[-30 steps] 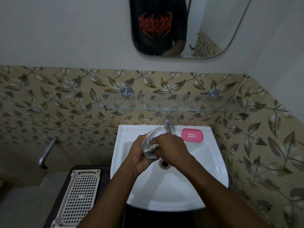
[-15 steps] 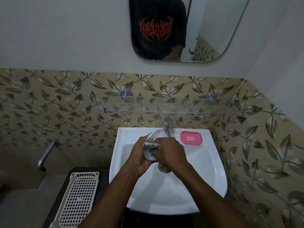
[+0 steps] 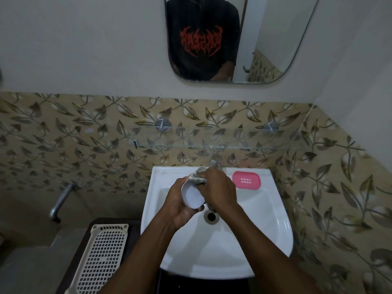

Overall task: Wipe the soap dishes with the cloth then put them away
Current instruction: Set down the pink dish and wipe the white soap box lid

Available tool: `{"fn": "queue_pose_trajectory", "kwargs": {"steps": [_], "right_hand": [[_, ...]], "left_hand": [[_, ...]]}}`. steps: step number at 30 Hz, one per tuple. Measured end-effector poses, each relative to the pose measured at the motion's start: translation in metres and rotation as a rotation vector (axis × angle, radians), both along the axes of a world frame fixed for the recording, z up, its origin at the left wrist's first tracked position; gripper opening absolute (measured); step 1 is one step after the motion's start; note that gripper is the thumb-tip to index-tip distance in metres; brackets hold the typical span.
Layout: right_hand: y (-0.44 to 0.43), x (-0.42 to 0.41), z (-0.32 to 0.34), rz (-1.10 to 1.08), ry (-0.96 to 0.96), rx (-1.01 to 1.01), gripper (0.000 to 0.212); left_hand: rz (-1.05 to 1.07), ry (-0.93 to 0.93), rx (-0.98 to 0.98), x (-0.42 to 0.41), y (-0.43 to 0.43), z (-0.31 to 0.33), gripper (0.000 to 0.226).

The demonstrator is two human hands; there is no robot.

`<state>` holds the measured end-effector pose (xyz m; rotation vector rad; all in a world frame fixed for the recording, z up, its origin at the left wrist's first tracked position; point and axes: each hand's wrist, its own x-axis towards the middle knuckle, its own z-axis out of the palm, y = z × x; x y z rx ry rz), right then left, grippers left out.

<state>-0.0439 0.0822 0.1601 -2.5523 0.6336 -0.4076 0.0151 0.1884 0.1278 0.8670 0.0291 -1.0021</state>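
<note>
While my left hand grips the white soap dish above the sink, my right hand clamps the cloth against its upper end. The pink soap dish lies at the sink's rear right corner. I cannot read the red shirt print in the mirror.

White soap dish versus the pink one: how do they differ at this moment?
The white dish is tilted on edge over the sink, held in the left grip; the pink dish lies flat on the sink's ledge. The cloth, in the right grip, presses on the white dish; nothing touches the pink dish. The pink dish shows slots in its middle, the white dish a plain face. Both are small and rounded.
</note>
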Motion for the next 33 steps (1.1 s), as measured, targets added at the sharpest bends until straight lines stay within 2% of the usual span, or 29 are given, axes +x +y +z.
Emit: {"fn": "queue_pose_trajectory", "kwargs": {"steps": [4,7,9,11,14,18,20,23,26,29,33], "right_hand": [[0.019,-0.009,0.001,0.251,0.113,0.047,0.016],[0.013,-0.015,0.011,0.348,0.175,-0.128,0.009],[0.003,-0.016,0.014,0.317,0.182,-0.265,0.021],[-0.009,-0.013,0.014,0.269,0.153,-0.404,0.019],[-0.018,-0.005,0.017,0.23,0.155,-0.486,0.014],[-0.008,-0.006,0.012,0.224,0.16,-0.582,0.028],[-0.001,-0.012,0.009,0.272,0.118,-0.544,0.026],[0.007,-0.015,0.005,0.342,0.184,-0.37,0.036],[0.014,-0.016,0.005,0.353,0.179,-0.232,0.028],[-0.005,-0.017,0.009,0.386,0.134,-0.369,0.031],[-0.023,-0.014,0.012,0.297,0.118,-0.561,0.018]], "left_hand": [[-0.007,0.027,0.007,0.01,0.006,0.002,0.041],[-0.013,0.01,0.051,0.007,0.007,0.003,0.036],[-0.006,-0.003,0.055,0.005,0.006,0.003,0.03],[-0.034,-0.037,0.021,0.003,0.005,0.008,0.03],[-0.09,-0.111,0.014,0.004,0.004,0.017,0.028],[-0.011,-0.119,0.08,0.012,0.0,0.012,0.041],[0.024,-0.179,0.137,0.011,-0.001,0.005,0.037],[0.047,-0.222,0.186,0.008,0.0,0.002,0.034],[0.066,-0.272,0.189,0.011,0.001,0.0,0.036],[0.009,-0.27,0.168,0.016,0.0,0.0,0.044],[-0.049,-0.268,0.123,0.01,-0.002,0.014,0.037]]}}
